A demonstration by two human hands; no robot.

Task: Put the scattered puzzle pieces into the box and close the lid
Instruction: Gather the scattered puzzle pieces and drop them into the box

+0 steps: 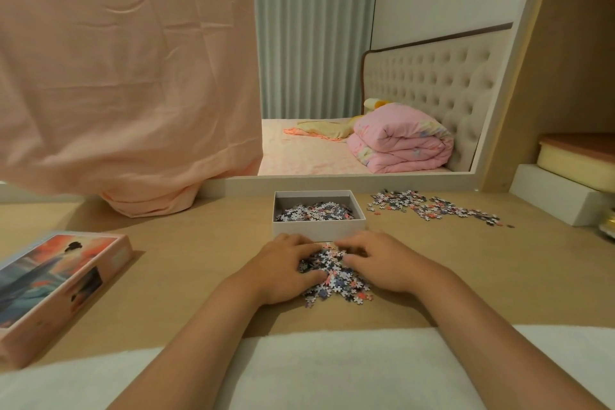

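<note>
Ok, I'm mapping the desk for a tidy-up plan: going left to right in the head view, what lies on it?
The lid → left hand → heap of pieces between the hands → right hand → scattered pieces → white block. The open box sits behind the hands, so it is left out.

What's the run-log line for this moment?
phase: gathering | left hand: cups near pile | right hand: cups same pile | box: open, partly filled | far pieces: right of box | lid: off, left

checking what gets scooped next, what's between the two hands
In the head view, a heap of puzzle pieces lies between the left hand and right hand, whose fingers curl around it, just short of the open box.
</note>
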